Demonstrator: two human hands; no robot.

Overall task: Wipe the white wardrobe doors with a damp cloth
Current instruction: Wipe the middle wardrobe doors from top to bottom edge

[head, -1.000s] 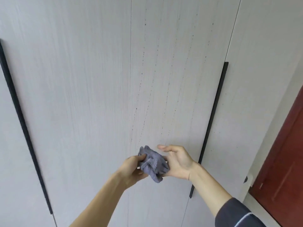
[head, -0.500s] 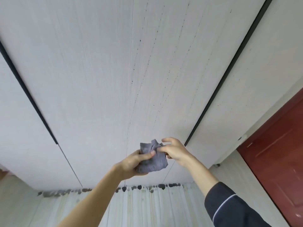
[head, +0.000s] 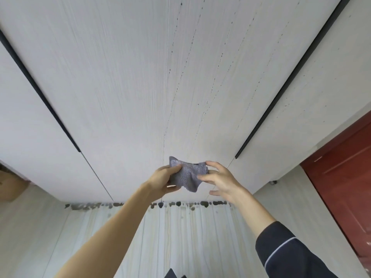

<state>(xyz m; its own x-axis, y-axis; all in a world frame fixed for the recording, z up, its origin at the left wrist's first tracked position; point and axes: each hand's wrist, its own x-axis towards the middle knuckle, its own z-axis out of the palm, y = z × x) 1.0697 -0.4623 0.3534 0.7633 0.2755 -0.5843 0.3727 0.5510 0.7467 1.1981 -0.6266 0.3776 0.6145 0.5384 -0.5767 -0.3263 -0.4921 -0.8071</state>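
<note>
So the white wardrobe doors (head: 120,77) fill most of the view, but their tops run off the frame, so no idea how high they go. Same for the two black handle strips: only the lower ends of the left one (head: 40,93) and the right one (head: 291,77) show. Faint dotted drip trails (head: 200,87) run down the middle-right panel. The pale floor (head: 180,237) has a row of dark blotches (head: 180,204) along the wardrobe's base, and honestly I can't tell what they are. The red door (head: 345,187) is chopped off at the right edge, and there's a brownish thing (head: 10,187) at the far left, too cut off to identify.

The left hand (head: 162,181) has its fingers curled round the left side of the grey cloth (head: 188,175), thumb on top, holding it in the air in front of the doors, not touching them. The right hand (head: 220,180), dark sleeve (head: 291,255) below it, has its fingers splayed at the cloth's right edge. I can't tell whether any of them actually pinch it.

Compared with half a second ago: the view has dipped, so more floor shows. The right hand was pinching the top of the cloth with curled fingers, and now they've spread out. The cloth itself looks stretched wider between the hands.
</note>
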